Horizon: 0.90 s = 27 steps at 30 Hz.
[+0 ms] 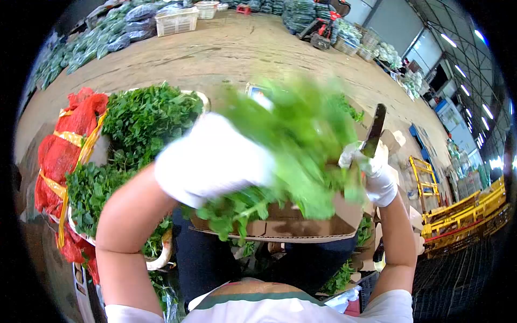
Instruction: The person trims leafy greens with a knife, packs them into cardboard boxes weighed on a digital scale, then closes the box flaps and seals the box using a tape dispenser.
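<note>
Your white shirt (264, 315) is nearest, above dark trousers (207, 264). Your left hand (215, 161), white-gloved and blurred, is up against a bunch of leafy greens (307, 145); its fingers are hidden, so I cannot tell whether they are closed on it. That blurred bunch is between your hands, over the cardboard box (334, 222) in front of you. Your gloved right hand (379, 183) is clasped around a knife (374, 129), dark blade pointing up. At your left, a white-rimmed container (204, 101) holds more leaves (148, 113), beside a red mesh sack (72, 126)
</note>
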Motion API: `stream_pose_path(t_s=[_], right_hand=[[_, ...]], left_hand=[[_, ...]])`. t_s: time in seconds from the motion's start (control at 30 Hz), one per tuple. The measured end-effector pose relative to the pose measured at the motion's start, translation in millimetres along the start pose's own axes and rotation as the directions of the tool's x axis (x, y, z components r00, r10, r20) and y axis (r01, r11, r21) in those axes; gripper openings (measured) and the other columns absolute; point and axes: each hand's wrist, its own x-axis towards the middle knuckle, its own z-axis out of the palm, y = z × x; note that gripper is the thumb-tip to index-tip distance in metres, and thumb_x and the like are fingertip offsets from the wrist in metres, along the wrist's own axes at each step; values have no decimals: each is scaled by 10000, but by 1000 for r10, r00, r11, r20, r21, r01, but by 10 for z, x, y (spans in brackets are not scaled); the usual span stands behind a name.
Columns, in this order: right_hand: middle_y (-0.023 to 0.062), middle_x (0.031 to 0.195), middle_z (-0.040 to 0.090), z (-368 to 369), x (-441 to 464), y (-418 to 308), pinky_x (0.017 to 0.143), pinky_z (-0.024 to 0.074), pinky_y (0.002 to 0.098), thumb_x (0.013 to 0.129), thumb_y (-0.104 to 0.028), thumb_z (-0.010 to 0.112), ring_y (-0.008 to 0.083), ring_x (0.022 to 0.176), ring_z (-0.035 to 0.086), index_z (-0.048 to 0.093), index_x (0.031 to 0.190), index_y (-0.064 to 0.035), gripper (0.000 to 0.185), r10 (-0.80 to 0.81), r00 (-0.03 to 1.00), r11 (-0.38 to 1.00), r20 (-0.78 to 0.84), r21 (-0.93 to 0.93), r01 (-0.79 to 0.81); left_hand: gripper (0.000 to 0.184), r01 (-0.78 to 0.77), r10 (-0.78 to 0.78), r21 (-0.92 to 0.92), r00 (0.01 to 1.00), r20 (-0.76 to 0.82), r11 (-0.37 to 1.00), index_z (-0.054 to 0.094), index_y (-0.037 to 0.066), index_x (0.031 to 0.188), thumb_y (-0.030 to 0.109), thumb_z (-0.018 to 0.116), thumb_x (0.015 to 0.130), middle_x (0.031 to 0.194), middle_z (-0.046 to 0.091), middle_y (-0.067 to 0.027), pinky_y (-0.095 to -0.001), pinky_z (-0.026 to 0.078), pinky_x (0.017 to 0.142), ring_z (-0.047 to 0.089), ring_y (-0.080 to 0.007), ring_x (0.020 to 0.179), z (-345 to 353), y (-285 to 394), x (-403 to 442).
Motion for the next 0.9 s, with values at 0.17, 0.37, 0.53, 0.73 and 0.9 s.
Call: stream_pose_path(t_s=[0.17,0.37,0.53,0.73,0.9], right_hand=[[57,757,604,92,12,149,680,416,252,792,-131,541,127,704,550,596,776,-4,140,27,1000,999,12,-18,-27],[51,751,618,221,-134,87,644,438,252,734,-58,564,127,684,574,598,781,-23,67,-46,982,992,184,128,23],[49,697,597,271,-162,-60,601,424,232,743,-56,578,106,632,548,593,755,-15,46,11,997,999,-71,54,-7],[32,739,550,287,20,-318,670,400,251,783,-102,572,118,696,514,548,799,-46,63,-196,958,980,-210,-71,185],[-31,815,490,127,261,-455,716,360,222,895,-267,503,68,771,457,536,865,-97,176,-101,954,988,-281,-143,62]], left_hand=[[404,223,-308,231,833,460,947,591,16,976,202,678,628,787,625,-180,-366,484,671,613,-297,724,843,-530,78],[994,-76,-517,575,355,779,814,103,-16,1363,386,698,675,1211,459,-235,-378,394,922,476,-351,1092,1383,-1000,-132],[702,111,-273,266,645,714,958,465,-5,1177,467,663,697,995,586,-212,-396,458,787,566,-357,921,788,-656,70],[594,47,-74,60,812,579,997,555,2,1025,468,675,677,841,615,-194,-400,473,657,597,-336,773,445,-326,-118],[369,-186,39,331,913,406,925,567,12,851,325,662,680,707,581,-187,-426,474,616,579,-376,715,273,-39,-205]])
